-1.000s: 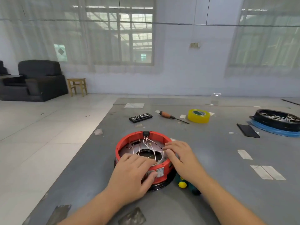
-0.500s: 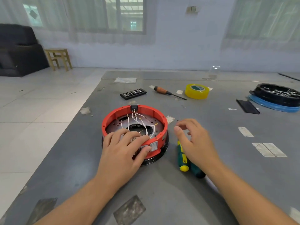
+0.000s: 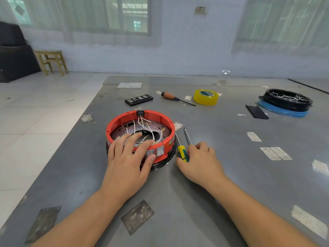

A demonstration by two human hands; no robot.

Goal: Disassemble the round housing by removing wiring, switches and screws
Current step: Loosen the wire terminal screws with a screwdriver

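Observation:
The round red housing [image 3: 156,116] sits on the grey table, with white wires [image 3: 151,129] looping over its metal plate and two rocker switches [image 3: 160,151] in its near wall. My left hand [image 3: 128,157] holds the near rim, fingers draped inside and thumb on the outer wall. Just right of the housing lie two screwdrivers. My right hand [image 3: 201,161] lies over their handles, and the yellow-green handle [image 3: 182,153] shows between thumb and forefinger. The other screwdriver's shaft [image 3: 187,137] sticks out beyond my fingers.
Farther back lie a black bit set [image 3: 138,99], an orange-handled screwdriver [image 3: 169,95] and a yellow tape roll [image 3: 206,97]. A black housing with wires [image 3: 286,100] on a blue ring and a flat black piece [image 3: 256,112] sit at the right. The table's edge runs along the left.
My right hand left the housing's rim, moved right and came down onto the screwdrivers beside it. My left hand stayed on the near rim. The camera tilted downward.

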